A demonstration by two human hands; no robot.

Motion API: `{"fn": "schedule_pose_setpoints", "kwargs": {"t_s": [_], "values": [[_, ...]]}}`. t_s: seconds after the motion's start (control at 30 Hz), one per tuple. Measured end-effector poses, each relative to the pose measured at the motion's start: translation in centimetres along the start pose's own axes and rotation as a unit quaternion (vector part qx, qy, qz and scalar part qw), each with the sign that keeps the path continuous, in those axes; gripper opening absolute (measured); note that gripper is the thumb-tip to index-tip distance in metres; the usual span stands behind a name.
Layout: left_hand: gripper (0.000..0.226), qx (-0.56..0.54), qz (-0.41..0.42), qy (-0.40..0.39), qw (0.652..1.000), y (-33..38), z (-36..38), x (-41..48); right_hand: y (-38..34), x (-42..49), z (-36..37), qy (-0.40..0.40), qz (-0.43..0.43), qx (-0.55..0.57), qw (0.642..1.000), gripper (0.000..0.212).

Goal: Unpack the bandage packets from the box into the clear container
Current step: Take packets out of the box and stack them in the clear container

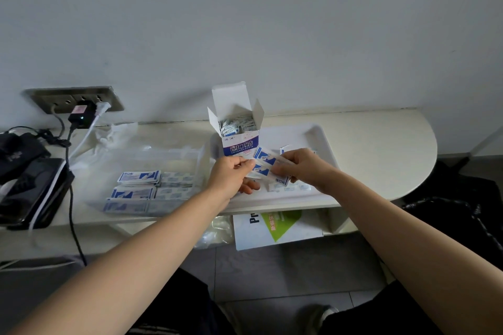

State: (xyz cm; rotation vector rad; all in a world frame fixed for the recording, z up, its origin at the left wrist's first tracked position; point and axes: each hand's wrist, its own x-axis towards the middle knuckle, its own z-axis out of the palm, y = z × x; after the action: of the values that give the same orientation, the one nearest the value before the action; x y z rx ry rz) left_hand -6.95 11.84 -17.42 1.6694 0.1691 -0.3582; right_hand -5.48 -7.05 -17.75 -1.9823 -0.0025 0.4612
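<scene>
An open white and blue bandage box [239,130] stands upright on a white tray [324,141], with more packets showing inside it. Just in front of the box, both hands hold a small stack of blue and white bandage packets [263,162]. My left hand [231,175] pinches the stack's left end and my right hand [304,166] pinches its right end. To the left lies the clear container [174,152], with several packets [141,185] stacked inside in rows. A few loose packets [290,187] lie on the tray below my right hand.
A dark device and black pouch [27,185] lie at the table's left, with cables running to a wall socket strip [73,100]. Crumpled clear plastic [114,130] sits behind the container. A white and green paper [275,228] lies on a shelf under the table edge.
</scene>
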Motion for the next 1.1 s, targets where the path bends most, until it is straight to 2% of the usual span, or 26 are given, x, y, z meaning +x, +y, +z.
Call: {"fn": "schedule_pose_setpoints", "kwargs": {"t_s": [0.07, 0.17, 0.3, 0.4, 0.5, 0.6, 0.7, 0.8, 0.93, 1.0, 1.1], "values": [[0.021, -0.002, 0.003, -0.006, 1.000, 0.1, 0.2, 0.1, 0.1, -0.1, -0.3, 0.007, 0.001, -0.006, 1.000, 0.016], [0.007, -0.018, -0.001, -0.056, 0.998, 0.7, 0.7, -0.2, 0.3, -0.3, -1.0, 0.038, 0.001, -0.010, 0.999, 0.010], [0.011, 0.026, -0.015, -0.069, 0.997, 0.8, 2.2, 0.2, 1.1, -0.8, -2.5, 0.095, 0.006, -0.028, 0.995, 0.011], [0.012, 0.104, -0.014, -0.057, 0.993, 0.6, 3.6, 0.7, 2.2, -1.5, -3.9, 0.147, 0.014, -0.032, 0.988, 0.018], [0.021, 0.239, 0.011, -0.068, 0.969, 0.4, 4.8, 1.0, 2.9, -2.1, -5.0, 0.164, 0.015, -0.032, 0.986, 0.023], [0.031, 0.336, 0.029, -0.043, 0.940, 0.5, 4.9, 1.1, 3.1, -2.5, -5.5, 0.149, 0.012, -0.033, 0.988, 0.024], [0.018, 0.338, 0.040, 0.010, 0.940, 1.2, 3.2, 1.1, 2.9, -2.2, -5.1, 0.132, 0.010, -0.027, 0.991, 0.024], [0.013, 0.399, 0.061, 0.052, 0.913, 2.3, 0.6, 0.7, 1.9, -1.4, -3.6, 0.101, 0.007, -0.030, 0.994, 0.015], [0.017, 0.488, 0.033, 0.039, 0.871, 3.2, -2.2, -0.2, -0.3, -0.2, -0.2, 0.040, -0.022, -0.064, 0.997, 0.017], [0.019, 0.506, 0.017, 0.038, 0.861, 3.5, -2.9, -0.5, -1.3, 0.2, 1.5, 0.016, -0.046, -0.112, 0.993, 0.007], [0.022, 0.523, 0.029, 0.044, 0.851, 3.7, -3.6, -0.6, -2.1, 1.0, 4.2, -0.008, -0.074, -0.175, 0.982, 0.014]]}}
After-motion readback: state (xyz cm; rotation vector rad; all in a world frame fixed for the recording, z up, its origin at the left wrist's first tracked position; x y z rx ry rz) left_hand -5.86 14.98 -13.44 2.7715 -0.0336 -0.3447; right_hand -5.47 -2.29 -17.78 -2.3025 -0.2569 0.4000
